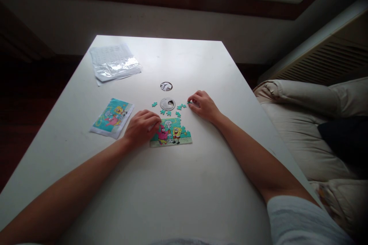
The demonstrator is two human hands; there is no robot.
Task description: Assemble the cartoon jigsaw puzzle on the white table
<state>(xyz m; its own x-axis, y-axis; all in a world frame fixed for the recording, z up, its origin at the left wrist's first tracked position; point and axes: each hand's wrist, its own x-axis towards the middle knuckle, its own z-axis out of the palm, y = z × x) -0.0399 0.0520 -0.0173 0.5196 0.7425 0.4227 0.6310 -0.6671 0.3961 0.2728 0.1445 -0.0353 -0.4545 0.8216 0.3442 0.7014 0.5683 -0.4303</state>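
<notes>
A partly assembled jigsaw puzzle [172, 133] with cartoon figures lies on the white table in front of me; its upper right edge is stepped and uneven. My left hand [143, 125] is closed over the puzzle's left side, its fingers curled against the upper left corner and hiding it. Up and to the right of the puzzle, my right hand [202, 105] is closed in a pinch on a small teal puzzle piece [189, 102]. Several loose teal pieces [168, 113] lie between the puzzle and the round table insert, with another piece [154, 104] further left.
Left of my left hand lies a printed reference picture [113, 116] of the same cartoon. A clear plastic bag with paper [115, 63] is at the table's far left. A metal round insert [167, 104] and a round hole [166, 86] sit mid-table. A beige sofa [290, 134] stands right.
</notes>
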